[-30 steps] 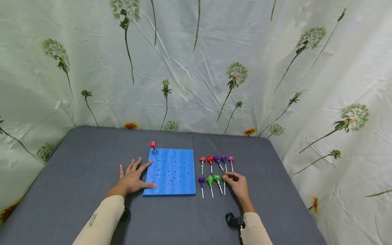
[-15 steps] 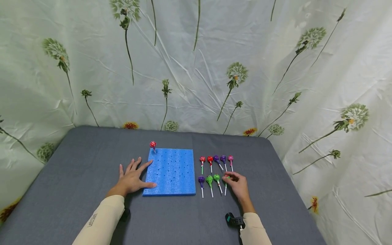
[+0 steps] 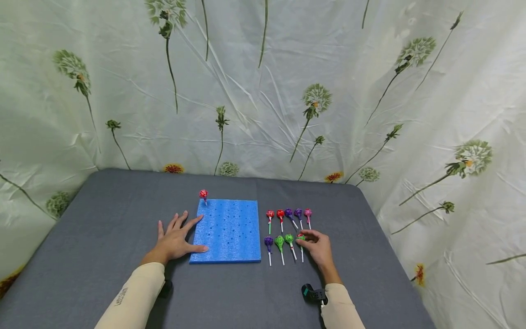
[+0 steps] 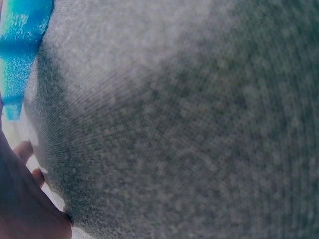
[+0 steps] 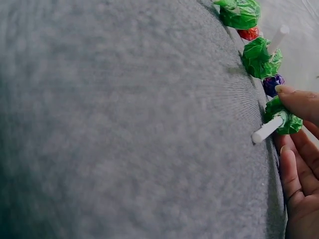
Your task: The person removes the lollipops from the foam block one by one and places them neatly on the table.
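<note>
A blue foam board [image 3: 225,254] with rows of small holes lies on the grey table. My left hand [image 3: 174,242] has its fingers spread, with thumb and index finger touching the board's left side. One red lollipop [image 3: 203,194] stands upright at the board's far left corner. Right of the board, my right hand [image 3: 319,249] pinches the wrapped head of a green lollipop [image 5: 290,124] between thumb and fingers; its white stick points towards the near side. Beside it in the near row lie two green lollipops [image 3: 289,239] and a purple lollipop [image 3: 269,241].
A far row of lollipops on the table [image 3: 230,297] holds red lollipops [image 3: 281,214], purple lollipops [image 3: 298,213] and one pink lollipop [image 3: 307,213]. Behind the table hangs a pale curtain [image 3: 246,82] printed with dandelions.
The green lollipop at my right hand has turned slightly, and more of its head shows. My left hand stays at the board. The head view has shifted a little.
</note>
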Demonstrator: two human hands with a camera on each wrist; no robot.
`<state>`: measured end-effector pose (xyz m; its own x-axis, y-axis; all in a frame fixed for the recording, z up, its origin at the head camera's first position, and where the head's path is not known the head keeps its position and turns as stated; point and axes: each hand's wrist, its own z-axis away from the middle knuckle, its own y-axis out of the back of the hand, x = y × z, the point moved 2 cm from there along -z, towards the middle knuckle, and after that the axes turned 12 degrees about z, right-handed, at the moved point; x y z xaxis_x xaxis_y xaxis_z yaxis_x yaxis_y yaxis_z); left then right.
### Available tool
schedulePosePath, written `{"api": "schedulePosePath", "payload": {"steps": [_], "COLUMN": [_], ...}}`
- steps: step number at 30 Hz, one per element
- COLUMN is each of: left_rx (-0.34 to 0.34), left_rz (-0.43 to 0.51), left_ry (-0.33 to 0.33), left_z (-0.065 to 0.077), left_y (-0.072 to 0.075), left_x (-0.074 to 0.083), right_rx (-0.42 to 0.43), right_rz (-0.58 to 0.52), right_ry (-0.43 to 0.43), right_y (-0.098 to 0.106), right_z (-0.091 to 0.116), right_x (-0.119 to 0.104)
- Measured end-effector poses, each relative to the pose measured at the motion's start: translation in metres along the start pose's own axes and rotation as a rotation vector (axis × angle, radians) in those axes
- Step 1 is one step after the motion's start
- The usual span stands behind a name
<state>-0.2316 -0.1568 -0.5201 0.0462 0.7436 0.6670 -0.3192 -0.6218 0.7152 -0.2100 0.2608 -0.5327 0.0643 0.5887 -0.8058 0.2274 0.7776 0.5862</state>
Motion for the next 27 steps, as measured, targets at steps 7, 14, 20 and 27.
{"api": "schedulePosePath", "payload": {"steps": [7,14,20,27], "left_rx": [-0.003,-0.003,-0.001,0.002], "left_rz": [0.002,0.002,-0.001,0.002], "left_ry": [0.001,0.008,0.004,0.002], "left_z": [0.001,0.001,0.001,0.001], "left_y": [0.001,0.002,0.001,0.001], "left_x": [0.000,0.000,0.001,0.002], "right_rx": [-0.006,-0.023,-0.031,-0.039], "right_rz": [-0.019,0.013,0.007,0.012], "right_ry": [0.012,0.029,-0.005,0.044], "right_y": [-0.001,0.003,0.000,0.009], "right_z": [-0.003,0.002,-0.001,0.010], "right_x": [-0.003,-0.017,-0.005,-0.035]}}
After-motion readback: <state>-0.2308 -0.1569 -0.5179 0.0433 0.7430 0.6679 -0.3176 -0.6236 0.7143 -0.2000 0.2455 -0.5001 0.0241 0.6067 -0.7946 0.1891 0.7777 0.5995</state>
